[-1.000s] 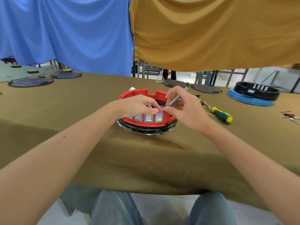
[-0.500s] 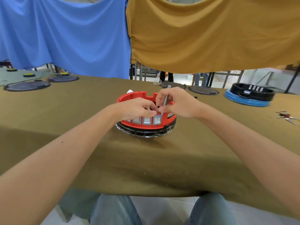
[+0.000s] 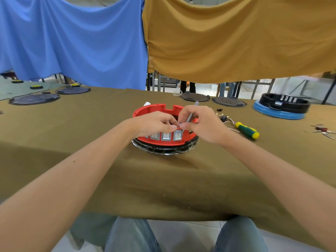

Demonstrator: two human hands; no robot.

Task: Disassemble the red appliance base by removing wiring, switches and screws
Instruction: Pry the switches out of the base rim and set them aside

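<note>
Near the table's middle, steady the red appliance base [image 3: 154, 109] with the left hand [image 3: 154, 123] curled over its near rim, keep the right hand [image 3: 198, 122] pinching the thin grey tool [image 3: 190, 115] close above the switches [image 3: 166, 136], and pry gently.

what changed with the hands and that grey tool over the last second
The right hand swung the grey tool from a low slant to nearly upright, then partway back, its tip kept at the red base rim. The left hand stayed on the rim above the switches. The screwdriver lies as before.
</note>
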